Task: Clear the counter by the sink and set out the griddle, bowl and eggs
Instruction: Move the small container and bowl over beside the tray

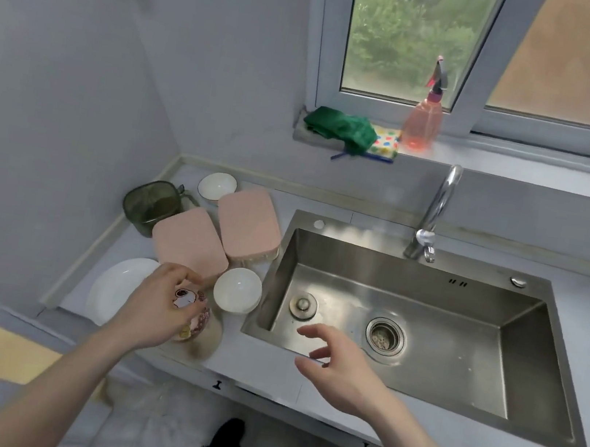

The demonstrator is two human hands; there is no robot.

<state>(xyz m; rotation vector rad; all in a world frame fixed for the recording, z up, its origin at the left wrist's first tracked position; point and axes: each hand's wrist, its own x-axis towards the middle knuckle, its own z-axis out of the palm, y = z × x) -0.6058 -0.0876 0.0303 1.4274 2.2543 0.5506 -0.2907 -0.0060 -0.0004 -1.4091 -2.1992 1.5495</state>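
Steel sink [522, 333] — drain plug [303, 304] inside, bowls upturned

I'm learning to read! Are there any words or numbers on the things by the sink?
No words or numbers can be read here.
Cup under the left hand: a cartoon picture, no letters that can be read.
Spray bottle: no label visible.
Dotted sponge: only coloured dots.

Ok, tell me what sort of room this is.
Most likely a home kitchen: a steel sink with a faucet is set in the counter, with bowls and a plate beside it.
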